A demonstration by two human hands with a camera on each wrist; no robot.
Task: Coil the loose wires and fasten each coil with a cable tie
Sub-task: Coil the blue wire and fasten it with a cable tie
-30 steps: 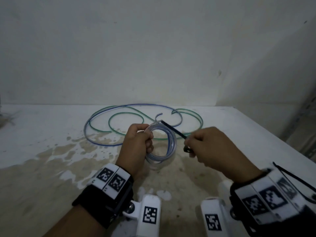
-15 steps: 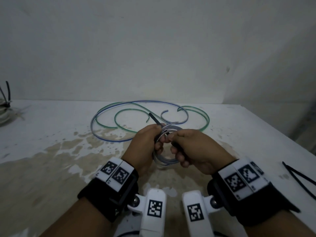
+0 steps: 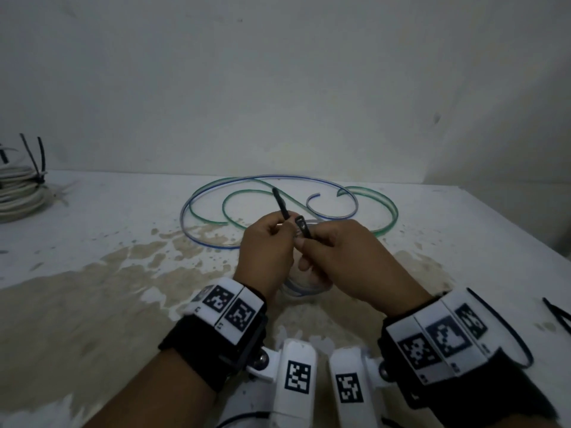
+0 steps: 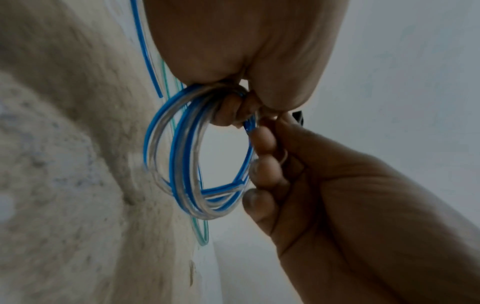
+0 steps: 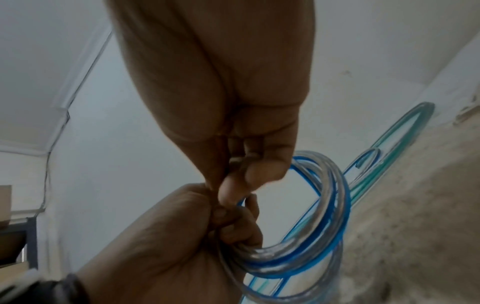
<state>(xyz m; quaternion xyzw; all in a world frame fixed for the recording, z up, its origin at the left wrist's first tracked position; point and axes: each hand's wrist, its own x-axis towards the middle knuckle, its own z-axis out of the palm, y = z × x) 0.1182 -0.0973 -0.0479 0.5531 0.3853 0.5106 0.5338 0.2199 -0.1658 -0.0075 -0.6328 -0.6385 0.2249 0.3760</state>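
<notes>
A small coil of clear and blue wire [image 3: 297, 292] [image 4: 182, 156] [image 5: 327, 224] hangs under my two hands above the stained table [image 3: 92, 288]. My left hand [image 3: 278, 234] [image 4: 233, 111] grips the top of the coil and pinches the tail of a black cable tie [image 3: 280, 205], which sticks up past its fingers. Close beside it, my right hand [image 3: 304, 244] [image 5: 233, 185] pinches the tie's head end [image 3: 301, 227] [image 4: 298, 117]. The two hands touch. The tie's run around the coil is hidden by fingers.
A loose blue wire [image 3: 309, 179] and a loose green wire [image 3: 387, 205] lie curled on the table behind my hands. Coiled white cables [image 3: 21, 193] with black ties sit at far left. Spare black cable ties [image 3: 556, 316] lie at the right edge.
My right hand, which held the tie out to the right of the coil, has come in against my left hand. The tie's tail now sticks up from my left fingers.
</notes>
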